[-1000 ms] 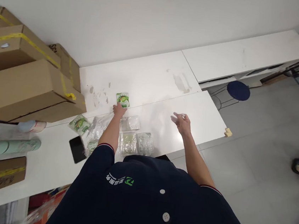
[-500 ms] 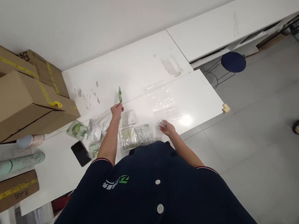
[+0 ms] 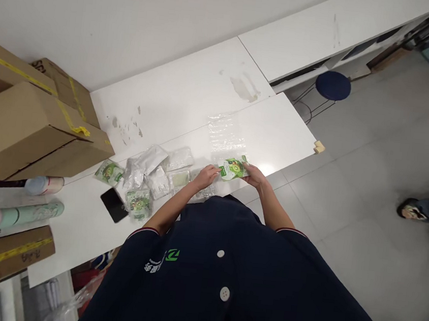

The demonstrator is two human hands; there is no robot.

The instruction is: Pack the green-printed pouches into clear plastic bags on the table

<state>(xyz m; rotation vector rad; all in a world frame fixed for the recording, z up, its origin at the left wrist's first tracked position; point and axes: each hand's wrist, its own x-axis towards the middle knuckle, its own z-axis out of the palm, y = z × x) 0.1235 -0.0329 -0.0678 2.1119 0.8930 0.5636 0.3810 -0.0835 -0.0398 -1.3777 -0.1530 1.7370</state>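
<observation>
A green and white packet with a kiwi picture (image 3: 233, 168) is held level between my two hands, over the near end of a clear plastic wrap sheet (image 3: 226, 135) that lies flat on the table. My left hand (image 3: 205, 176) pinches the packet's left end. At its right end, my right hand (image 3: 254, 176) grips it with the thumb on top. Several silver and clear-wrapped packets (image 3: 151, 160) lie in a loose heap left of my left hand. One wrapped green packet (image 3: 139, 203) sits nearest me, and another green packet (image 3: 109, 172) lies farther left.
A black phone (image 3: 114, 204) lies by the packets. Cardboard boxes (image 3: 18, 129) are stacked at the left, with a mint-green bottle (image 3: 20, 218) and a taped box (image 3: 6, 260) below them. A blue stool (image 3: 333, 86) stands beyond the table's right end. A person's foot (image 3: 409, 208) shows at far right.
My left hand has moved right and toward me with the green packet from the far side of the heap. My right hand has shifted slightly right and taken hold of the packet's other end.
</observation>
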